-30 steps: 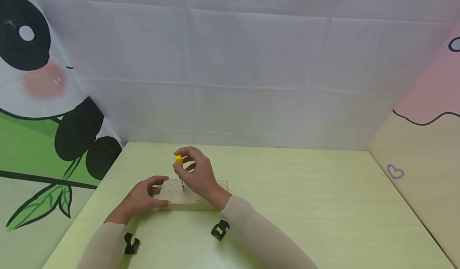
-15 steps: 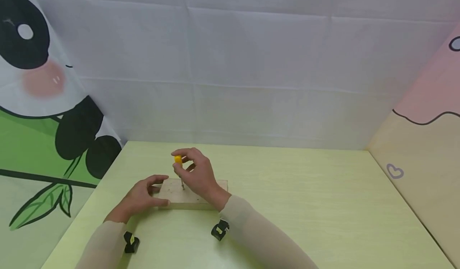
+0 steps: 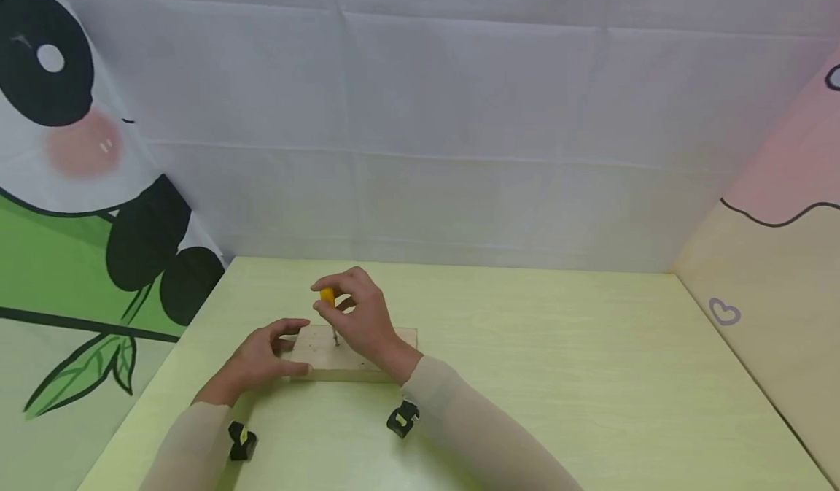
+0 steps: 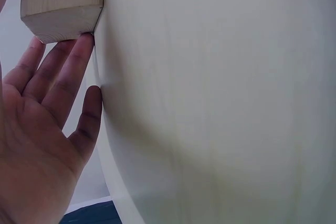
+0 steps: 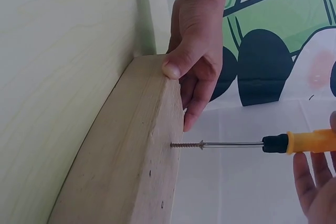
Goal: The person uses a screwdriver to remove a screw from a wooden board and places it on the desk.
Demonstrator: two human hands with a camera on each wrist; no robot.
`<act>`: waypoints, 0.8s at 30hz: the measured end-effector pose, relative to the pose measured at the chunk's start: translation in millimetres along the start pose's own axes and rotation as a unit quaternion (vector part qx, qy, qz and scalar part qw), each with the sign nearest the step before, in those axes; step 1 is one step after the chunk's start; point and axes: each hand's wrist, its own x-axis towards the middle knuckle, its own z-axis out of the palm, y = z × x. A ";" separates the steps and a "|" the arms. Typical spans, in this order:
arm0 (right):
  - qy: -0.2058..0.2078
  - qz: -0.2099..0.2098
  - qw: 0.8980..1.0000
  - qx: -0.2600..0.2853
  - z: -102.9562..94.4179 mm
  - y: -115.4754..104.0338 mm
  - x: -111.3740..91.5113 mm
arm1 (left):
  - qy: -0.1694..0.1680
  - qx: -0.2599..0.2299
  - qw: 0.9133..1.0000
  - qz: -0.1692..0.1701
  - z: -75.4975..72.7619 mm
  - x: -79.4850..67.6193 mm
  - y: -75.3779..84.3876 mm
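A pale wooden block point(image 3: 319, 357) lies flat on the table, with small dark holes in its top. My left hand point(image 3: 256, 360) holds its left end, thumb at the near edge and fingers at the far side. Above the block, my right hand point(image 3: 362, 317) grips the yellow handle of a screwdriver point(image 5: 310, 141) with thumb and fingers. The black collar and steel shaft show in the right wrist view. Its tip meets the head of a screw point(image 5: 186, 145), which stands upright, partly sunk in the wood with much thread showing. In the head view the right hand hides the block's right part.
The light yellow-green table point(image 3: 558, 374) extends to the right and towards me. A white cloth backdrop point(image 3: 459, 111) rises behind it, with printed cartoon panels at both sides. Small black mounts point(image 3: 402, 419) sit at both wrists.
The fingers of my right hand have shifted slightly round the screwdriver handle, the index finger reaching a little further left. My left hand and the block stay in place.
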 end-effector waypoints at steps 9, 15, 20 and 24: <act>0.007 0.007 1.000 0.003 1.0 -1.1 -0.2 | 0.002 0.000 1.000 -0.002 -0.3 0.5 -0.8; 0.016 0.006 1.000 0.002 0.5 0.2 -0.5 | 0.000 0.004 1.000 0.001 0.0 1.2 0.6; 0.012 -0.002 1.000 -0.004 -1.0 1.0 -0.6 | 0.000 -0.004 1.000 0.005 0.3 1.4 -0.2; 0.008 -0.002 1.000 -0.007 -1.1 1.6 -0.7 | 0.002 -0.002 1.000 0.006 0.7 0.6 -0.3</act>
